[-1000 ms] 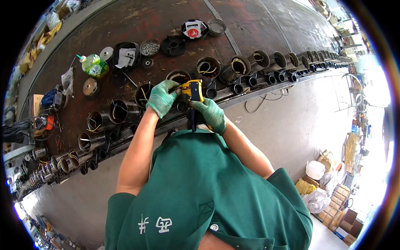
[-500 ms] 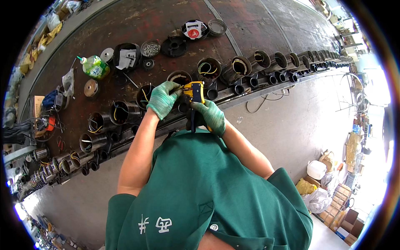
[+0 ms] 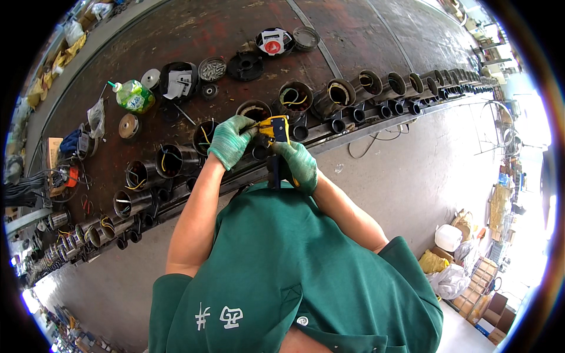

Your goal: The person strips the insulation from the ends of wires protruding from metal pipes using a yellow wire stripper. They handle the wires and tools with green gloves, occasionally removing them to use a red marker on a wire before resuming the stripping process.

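Note:
My left hand (image 3: pixel 231 141), in a green-streaked work glove, is closed with its fingertips pinched on what looks like a thin wire, mostly hidden by the fingers. My right hand (image 3: pixel 301 166), gloved alike, is wrapped round the handles of a yellow and dark blue wire stripper (image 3: pixel 276 127). The tool's jaw end points left and meets the left fingertips. Just beyond them stands an open metal motor housing (image 3: pixel 254 109) with a pale winding inside. Another housing (image 3: pixel 294 96), with yellow and pale wires, is to its right.
A long row of similar housings (image 3: pixel 170 160) lines the near edge of the dark bench (image 3: pixel 194 35). Farther back are a green bottle (image 3: pixel 134 96), a dish of small metal parts (image 3: pixel 212 69), a black tub with papers (image 3: pixel 179 82) and a black round cover (image 3: pixel 246 66).
The stripper's handles have shifted a little within my right hand, and its fingers have moved slightly. My left hand stays in almost the same place.

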